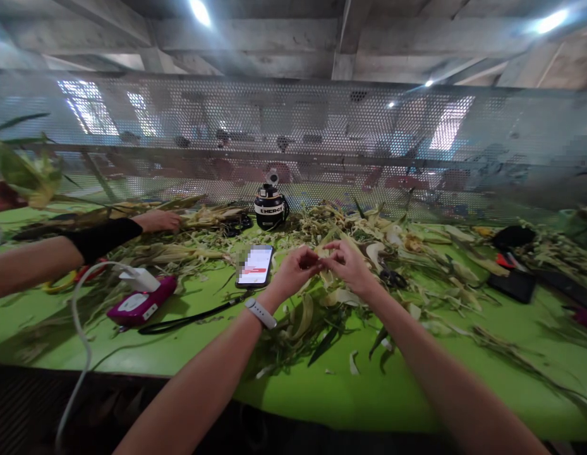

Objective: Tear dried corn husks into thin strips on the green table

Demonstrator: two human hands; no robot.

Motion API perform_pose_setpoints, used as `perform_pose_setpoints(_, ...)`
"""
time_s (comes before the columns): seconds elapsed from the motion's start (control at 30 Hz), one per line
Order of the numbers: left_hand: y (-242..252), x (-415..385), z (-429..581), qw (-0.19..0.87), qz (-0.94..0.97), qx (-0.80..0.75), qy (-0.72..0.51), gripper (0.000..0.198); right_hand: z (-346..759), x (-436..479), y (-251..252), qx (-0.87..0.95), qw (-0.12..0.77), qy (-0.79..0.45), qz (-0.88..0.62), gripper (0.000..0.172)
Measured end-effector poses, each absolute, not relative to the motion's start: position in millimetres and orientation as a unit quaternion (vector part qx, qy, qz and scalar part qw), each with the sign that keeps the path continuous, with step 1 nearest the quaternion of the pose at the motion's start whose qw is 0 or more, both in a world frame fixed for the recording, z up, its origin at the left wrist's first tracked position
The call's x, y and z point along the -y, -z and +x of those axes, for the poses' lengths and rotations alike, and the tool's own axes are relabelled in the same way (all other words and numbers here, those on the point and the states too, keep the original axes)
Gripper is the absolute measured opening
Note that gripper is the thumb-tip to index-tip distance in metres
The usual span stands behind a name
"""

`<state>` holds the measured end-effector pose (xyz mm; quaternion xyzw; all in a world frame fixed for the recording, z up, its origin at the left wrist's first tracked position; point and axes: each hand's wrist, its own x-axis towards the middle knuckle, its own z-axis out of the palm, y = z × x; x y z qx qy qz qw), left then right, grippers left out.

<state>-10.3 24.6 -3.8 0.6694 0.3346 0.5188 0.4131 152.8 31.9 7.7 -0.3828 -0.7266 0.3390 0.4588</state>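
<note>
A green table [321,392] bore a husk heap [416,253] spread from ten to two o'clock of the hands. A co-worker's hand [158,220] rested on stalks at ten o'clock. A jug [269,208] stood at eleven. A phone [255,265] lay at nine, just beside the left hand [293,272]. It met the right hand [352,265] fingertip to fingertip, both pinched closed on one pale husk [324,253]. The husk sat between them, at three o'clock of the left and nine of the right.

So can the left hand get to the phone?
Probably yes: the phone lies just beside the left hand with nothing lying between them, though it and the right hand are pinching a husk piece.
</note>
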Motion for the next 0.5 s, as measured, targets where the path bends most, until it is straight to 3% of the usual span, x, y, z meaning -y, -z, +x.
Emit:
perform_pose_setpoints(0.17, 4.4, -22.9, -10.5, 0.297, 0.712, -0.359, -0.525, 0.012, 155.6, -33.2, -6.8, 0.719, 0.454, -0.335, -0.405, 0.041)
perform_pose_setpoints(0.5, 6.9, -21.9, -11.7, 0.229, 0.752, -0.357, -0.505, 0.005, 154.6, -28.4, -14.5, 0.688, 0.437, -0.408, -0.411, 0.043)
